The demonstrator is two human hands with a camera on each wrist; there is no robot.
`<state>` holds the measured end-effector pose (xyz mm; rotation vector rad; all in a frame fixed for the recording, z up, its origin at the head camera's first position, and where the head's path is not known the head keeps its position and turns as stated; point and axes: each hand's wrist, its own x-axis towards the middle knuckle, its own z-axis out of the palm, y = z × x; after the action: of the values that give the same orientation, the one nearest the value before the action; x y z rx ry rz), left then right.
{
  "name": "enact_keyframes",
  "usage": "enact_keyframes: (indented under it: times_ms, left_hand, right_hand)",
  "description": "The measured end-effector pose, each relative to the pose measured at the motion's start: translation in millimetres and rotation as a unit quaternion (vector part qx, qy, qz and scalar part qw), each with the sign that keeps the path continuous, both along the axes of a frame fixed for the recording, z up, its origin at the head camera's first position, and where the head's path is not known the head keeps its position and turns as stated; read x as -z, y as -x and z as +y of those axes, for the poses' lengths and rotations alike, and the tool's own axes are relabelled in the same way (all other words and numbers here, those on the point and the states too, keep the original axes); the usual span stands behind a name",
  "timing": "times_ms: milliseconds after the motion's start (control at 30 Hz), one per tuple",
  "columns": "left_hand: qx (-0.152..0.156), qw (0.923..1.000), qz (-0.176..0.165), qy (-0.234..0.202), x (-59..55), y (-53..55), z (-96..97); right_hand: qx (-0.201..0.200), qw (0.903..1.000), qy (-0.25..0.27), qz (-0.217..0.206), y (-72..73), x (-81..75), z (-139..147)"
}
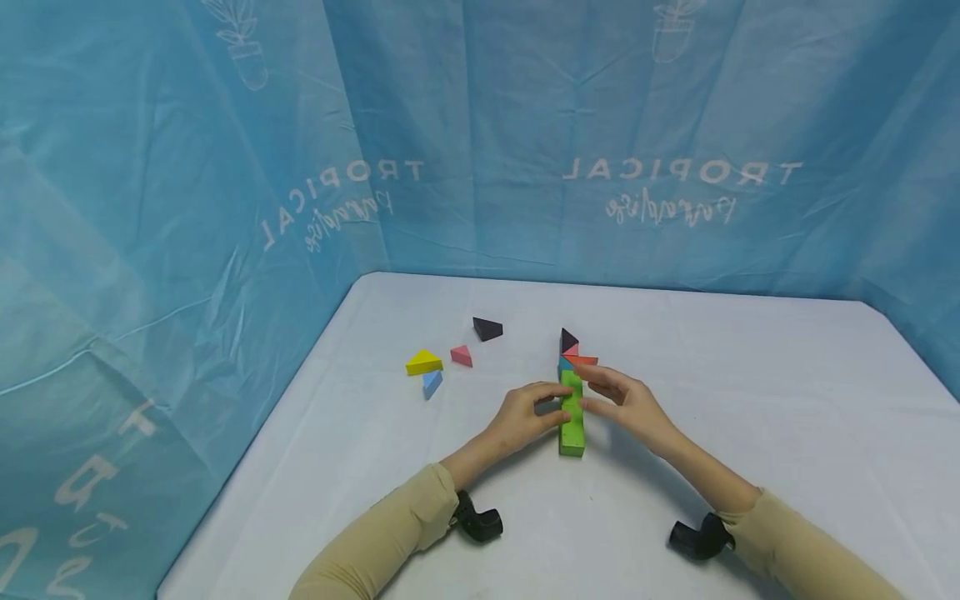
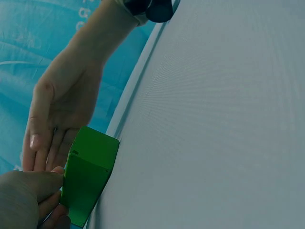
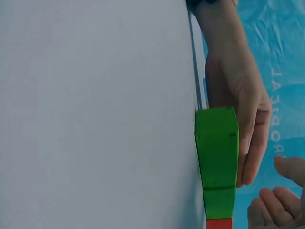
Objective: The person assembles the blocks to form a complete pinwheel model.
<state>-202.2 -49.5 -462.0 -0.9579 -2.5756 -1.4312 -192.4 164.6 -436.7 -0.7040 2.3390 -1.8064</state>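
Long green rectangular wooden block [image 1: 572, 414] at centre of head view, lying flat on white table [image 1: 750, 433], long axis running away from camera. Possibly two green blocks end to end: seam visible in right wrist view [image 3: 217, 157]. Left hand [image 1: 522, 414] against its left side, fingers fairly straight, tips touching the block's side. Right hand [image 1: 624, 402] against the right side, fingers extended and relaxed, flat on the block; not curled round it. Far end of the block butts against small cluster: orange triangular block [image 1: 582, 361], pink triangle [image 1: 571, 350], blue piece [image 1: 563, 364], black triangle [image 1: 567, 339] on top of frame side. Further left, apart: black triangular block [image 1: 487, 328], pink triangular block [image 1: 462, 356], yellow triangular block [image 1: 423, 362], light blue triangular block [image 1: 432, 382]. Blue printed sheet [image 1: 225, 208] behind and at sides.
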Motion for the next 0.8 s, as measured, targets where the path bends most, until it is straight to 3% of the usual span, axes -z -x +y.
enact_keyframes:
  times_ms: [300, 600, 800]
  left_hand:
    - [0.003, 1.0, 0.008, -0.004, -0.6, -1.3, -0.2]
    - [0.006, 1.0, -0.002, -0.001, 0.1, -0.5, 0.5]
    - [0.008, 1.0, -0.001, -0.004, -0.3, -0.7, -0.3]
  right_hand:
    - [0.027, 0.9972, -0.058, 0.039, -19.2, -16.8, -7.9]
    - [0.039, 0.9916, -0.092, 0.082, -7.1, 18.7, 0.2]
    - [0.038, 0.9926, -0.074, 0.089, -6.5, 25.7, 0.5]
